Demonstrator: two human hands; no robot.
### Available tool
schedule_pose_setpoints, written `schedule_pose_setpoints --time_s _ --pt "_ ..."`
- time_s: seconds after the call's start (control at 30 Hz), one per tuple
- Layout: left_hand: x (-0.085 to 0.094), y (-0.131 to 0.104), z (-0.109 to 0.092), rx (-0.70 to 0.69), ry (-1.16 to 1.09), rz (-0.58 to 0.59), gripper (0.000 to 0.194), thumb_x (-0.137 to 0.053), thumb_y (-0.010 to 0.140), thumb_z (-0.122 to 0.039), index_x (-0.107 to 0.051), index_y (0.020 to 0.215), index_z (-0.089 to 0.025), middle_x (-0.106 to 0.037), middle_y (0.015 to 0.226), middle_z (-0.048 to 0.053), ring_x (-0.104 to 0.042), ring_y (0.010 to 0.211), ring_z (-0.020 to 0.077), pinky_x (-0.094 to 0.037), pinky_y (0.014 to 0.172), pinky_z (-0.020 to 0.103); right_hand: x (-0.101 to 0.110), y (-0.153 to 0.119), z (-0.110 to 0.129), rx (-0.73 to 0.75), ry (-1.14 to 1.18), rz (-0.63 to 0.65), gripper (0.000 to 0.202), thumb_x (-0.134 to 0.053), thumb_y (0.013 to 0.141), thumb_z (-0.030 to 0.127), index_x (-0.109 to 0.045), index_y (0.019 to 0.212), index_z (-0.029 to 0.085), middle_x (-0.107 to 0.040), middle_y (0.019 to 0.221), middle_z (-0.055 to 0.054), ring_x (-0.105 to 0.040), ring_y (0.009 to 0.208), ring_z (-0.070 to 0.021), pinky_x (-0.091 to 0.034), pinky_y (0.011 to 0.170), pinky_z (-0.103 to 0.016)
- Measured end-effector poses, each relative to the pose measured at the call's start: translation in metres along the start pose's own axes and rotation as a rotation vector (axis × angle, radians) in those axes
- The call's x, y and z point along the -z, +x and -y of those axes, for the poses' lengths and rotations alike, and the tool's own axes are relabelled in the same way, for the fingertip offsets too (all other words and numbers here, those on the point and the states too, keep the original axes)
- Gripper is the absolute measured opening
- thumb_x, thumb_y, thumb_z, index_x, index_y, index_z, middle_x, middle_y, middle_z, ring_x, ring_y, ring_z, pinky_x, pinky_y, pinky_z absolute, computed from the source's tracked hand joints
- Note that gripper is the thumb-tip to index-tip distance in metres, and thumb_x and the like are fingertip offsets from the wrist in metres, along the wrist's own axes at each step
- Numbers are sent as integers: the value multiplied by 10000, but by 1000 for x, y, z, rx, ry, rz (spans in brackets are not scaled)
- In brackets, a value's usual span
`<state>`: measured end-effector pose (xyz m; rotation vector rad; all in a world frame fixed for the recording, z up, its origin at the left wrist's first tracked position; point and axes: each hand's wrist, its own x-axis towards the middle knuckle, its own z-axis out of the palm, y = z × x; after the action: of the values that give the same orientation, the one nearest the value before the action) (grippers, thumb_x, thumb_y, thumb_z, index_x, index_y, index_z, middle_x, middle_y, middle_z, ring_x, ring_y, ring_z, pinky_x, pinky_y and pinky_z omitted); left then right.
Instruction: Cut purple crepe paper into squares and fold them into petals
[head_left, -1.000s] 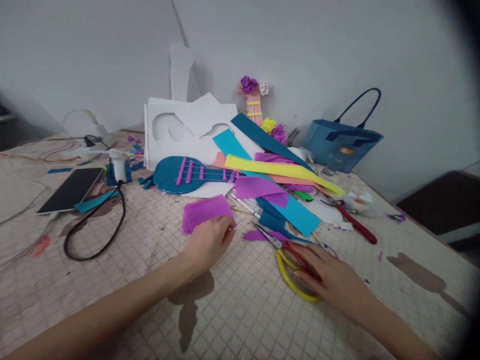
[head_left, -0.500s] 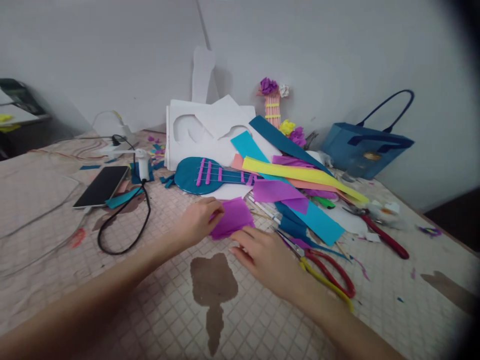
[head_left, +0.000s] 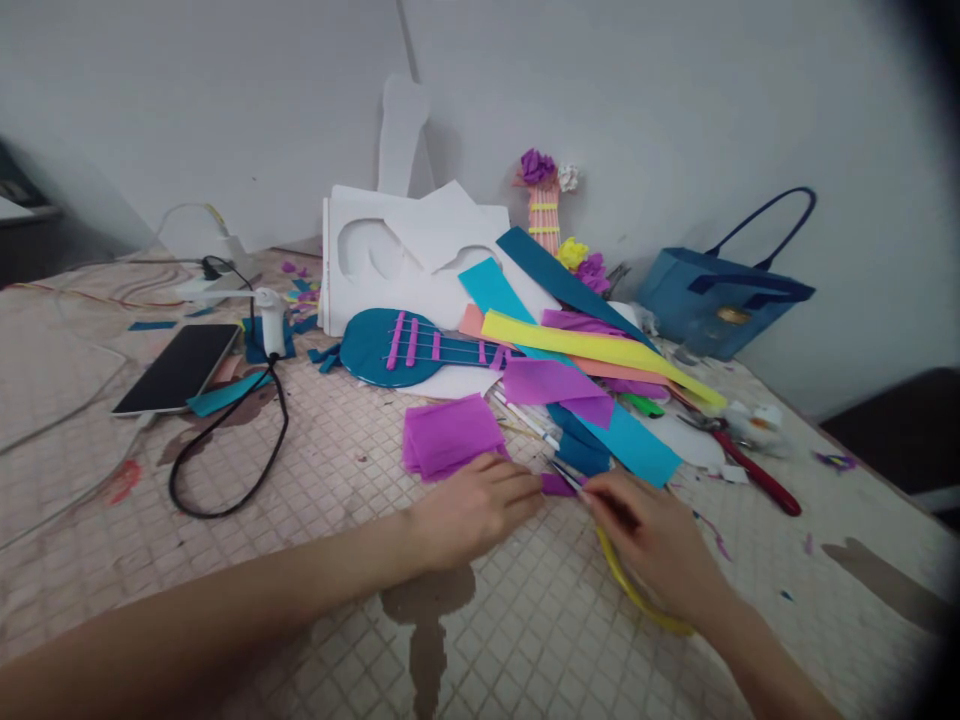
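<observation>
Surface (head_left: 315, 610), checked, bearing the purple paper (head_left: 450, 435). Blue bag (head_left: 682, 295), behind and right of the paper; a tan patch (head_left: 731, 315) there is too blurred to read. Teal guitar (head_left: 367, 350), behind the paper. Left hand (head_left: 476, 508), at the paper's near right corner, grip hidden. Right hand (head_left: 649, 530), farther right, curled over scissors (head_left: 626, 586); whether gripping cannot be told.

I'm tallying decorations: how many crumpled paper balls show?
4: upper purple ball and white ball atop striped peach piece; yellow ball and lower purple ball at its right; others possibly hidden.
</observation>
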<state>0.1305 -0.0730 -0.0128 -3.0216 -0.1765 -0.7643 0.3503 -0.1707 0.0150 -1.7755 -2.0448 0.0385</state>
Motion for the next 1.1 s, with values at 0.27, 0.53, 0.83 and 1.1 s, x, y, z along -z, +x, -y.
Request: schedule_pose_setpoints --time_s 0.27,0.53,0.83,1.1 --pt "-29 37 -10 -81 67 71 209 -479 915 -130 -569 1101 -98 -642 1026 112 -553 1025 213 -420 858 339 -3 31 -56 -17 -84 62 120 -490 867 237 -544 971 212 -613 883 -47 -600 745 -173 -473 670 -286" --pt "-37 30 -10 -16 2 103 205 -475 927 -148 -569 1107 -119 -643 1021 86 -555 1013 203 -418 865 338 -35 86 -59 43 -124 152 146 -505 797 108 -562 901 194 -607 862 -43 -563 728 -164 -381 643 -253" --pt "-35 29 -9 -3 -57 96 208 -467 931 -152 -572 1106 -116 -629 1128 97 -537 1080 202 -437 900 345 -26 119 -81 10 -89 142 146 -523 801 143 -572 938 157 -563 696 1 -540 653 -152 -372 605 -247" --pt "-34 28 -10 9 -56 117 233 -435 945 -158 -566 1132 -114 -610 1185 103 -532 1099 227 -420 920 365 25 27 -54 -29 -53 188 151 -494 878 298 -545 988 208 -607 823 -21 -592 676 -155 -456 612 -266"
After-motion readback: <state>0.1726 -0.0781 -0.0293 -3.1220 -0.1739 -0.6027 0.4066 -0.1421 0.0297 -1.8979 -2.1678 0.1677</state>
